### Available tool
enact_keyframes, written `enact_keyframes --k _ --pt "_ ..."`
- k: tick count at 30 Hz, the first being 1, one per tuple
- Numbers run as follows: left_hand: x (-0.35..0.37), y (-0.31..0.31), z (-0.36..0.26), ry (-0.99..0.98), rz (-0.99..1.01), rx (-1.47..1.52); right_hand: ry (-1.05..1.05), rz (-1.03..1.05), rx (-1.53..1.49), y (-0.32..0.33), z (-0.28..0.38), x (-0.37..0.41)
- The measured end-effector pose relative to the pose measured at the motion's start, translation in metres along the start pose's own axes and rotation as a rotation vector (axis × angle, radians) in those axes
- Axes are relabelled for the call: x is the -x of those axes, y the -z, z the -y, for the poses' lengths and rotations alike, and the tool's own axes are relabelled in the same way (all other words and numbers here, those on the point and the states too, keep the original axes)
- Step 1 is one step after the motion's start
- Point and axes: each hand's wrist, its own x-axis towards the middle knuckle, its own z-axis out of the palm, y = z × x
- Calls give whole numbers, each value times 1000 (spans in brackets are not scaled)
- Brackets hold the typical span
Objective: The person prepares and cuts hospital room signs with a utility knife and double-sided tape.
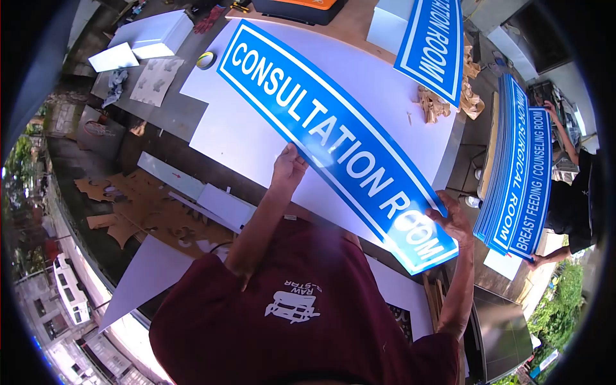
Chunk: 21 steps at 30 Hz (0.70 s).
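Landmark, one: a large white board (231,122), lying in front of the person.

Sign, one: a long blue sign (337,144), lettered CONSULTATION ROOM, slanting over the white board, its right end sticking out past the board's near right corner. Whether its far end is touching the board, I cannot tell.

Left hand (290,167), one: grasping the sign's near edge about midway, over the near side of the board.

Right hand (454,221), one: gripping the sign's right end, thumb and fingers closing on it, beyond the board's near right corner.

Beside the board's right edge: crumpled brown paper (433,106). Overlapping the board's far right: a second blue sign (436,48). Past the far edge: an orange-and-black box (301,9). Well apart to the right: a co-worker (571,212), holding a stack of signs (513,173).

Step in hand, as I am judging it: handling the lettered sign by edge and end. The next move, I am reckoning, is calling for both hands supporting it together, avoiding bending or scraping.
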Motion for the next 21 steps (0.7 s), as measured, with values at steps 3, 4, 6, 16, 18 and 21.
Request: enact_keyframes --k 3,4,6,16,18,21 --pt "-22 42 -9 56 159 103 -27 -36 70 -29 38 -32" --pt "-32 53 -14 121 210 187 -40 -29 38 -38 60 -43" --pt "-43 59 -22 131 290 215 -68 45 -65 -61 75 -67" --pt "-59 36 -157 336 93 -328 138 -310 357 -177 141 -100" --pt "-46 31 -184 330 267 -136 127 -311 506 -189 138 -95" --pt "-40 44 -202 337 280 -34 202 -308 797 -205 129 -89"
